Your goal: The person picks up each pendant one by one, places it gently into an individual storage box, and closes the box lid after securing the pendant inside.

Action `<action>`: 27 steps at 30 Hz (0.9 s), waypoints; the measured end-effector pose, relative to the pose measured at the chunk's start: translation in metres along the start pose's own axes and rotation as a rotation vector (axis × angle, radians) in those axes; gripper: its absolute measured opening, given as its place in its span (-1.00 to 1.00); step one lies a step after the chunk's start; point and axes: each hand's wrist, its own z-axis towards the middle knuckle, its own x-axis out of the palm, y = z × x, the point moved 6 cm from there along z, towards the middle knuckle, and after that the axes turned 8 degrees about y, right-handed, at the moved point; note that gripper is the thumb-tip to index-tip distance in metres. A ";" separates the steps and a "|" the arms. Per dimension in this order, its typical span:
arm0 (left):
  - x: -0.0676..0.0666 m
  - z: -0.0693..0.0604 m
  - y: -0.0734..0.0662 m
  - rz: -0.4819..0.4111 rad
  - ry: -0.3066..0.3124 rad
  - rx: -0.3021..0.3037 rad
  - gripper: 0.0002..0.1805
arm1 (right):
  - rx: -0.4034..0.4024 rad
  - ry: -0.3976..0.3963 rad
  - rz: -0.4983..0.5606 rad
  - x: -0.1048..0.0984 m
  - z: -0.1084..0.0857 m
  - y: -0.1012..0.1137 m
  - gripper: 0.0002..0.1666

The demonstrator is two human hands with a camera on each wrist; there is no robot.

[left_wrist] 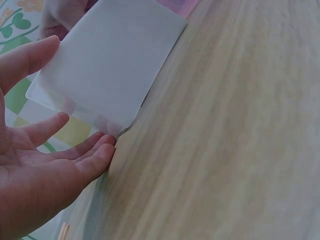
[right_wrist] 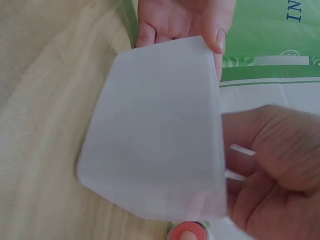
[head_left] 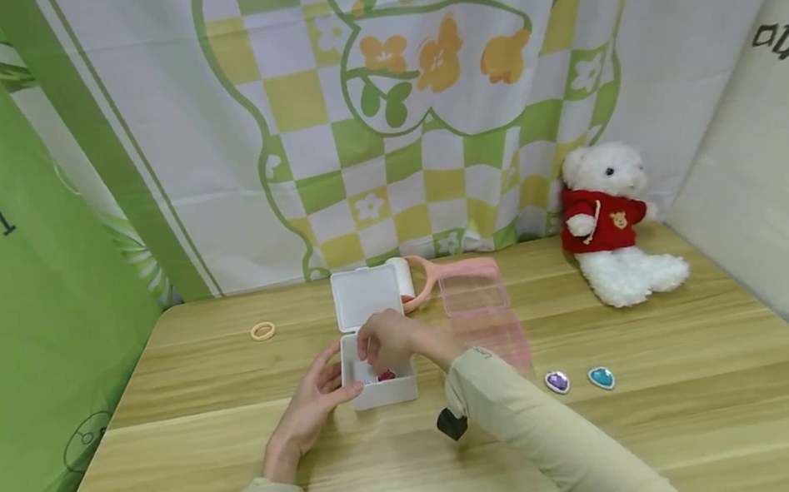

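A white box (head_left: 385,395) stands on the table with its lid (head_left: 367,296) raised at the back. My left hand (head_left: 311,407) holds its left front corner, the thumb at the front rim and the fingers along the side. From above, my right hand (head_left: 390,337) reaches into the box with bent fingers; whether they pinch anything is hidden. A dark red gem (head_left: 386,375) lies inside, near the front wall. The box's outer wall (left_wrist: 110,55) hides most of the right hand in the left wrist view. In the right wrist view, my right hand (right_wrist: 277,170) is behind the box wall (right_wrist: 155,125).
A pink open case (head_left: 486,334) lies right of the box, with a pink-handled roller (head_left: 469,268) behind. Purple (head_left: 557,381) and blue (head_left: 601,378) gems lie to the right. A ring (head_left: 263,332) is at the left, a white plush bear (head_left: 614,223) at the back right.
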 end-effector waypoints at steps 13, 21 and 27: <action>0.007 -0.002 -0.054 0.164 -0.263 0.165 -0.34 | -0.227 -0.449 0.369 -0.035 -0.076 -0.024 -0.64; 0.087 0.027 -0.085 0.183 -0.138 0.266 -0.39 | -0.139 -0.573 0.403 -0.075 -0.148 -0.070 -0.71; 0.139 0.060 -0.058 0.358 -0.143 0.117 -0.15 | -0.007 -0.601 0.519 -0.068 -0.199 -0.120 -0.70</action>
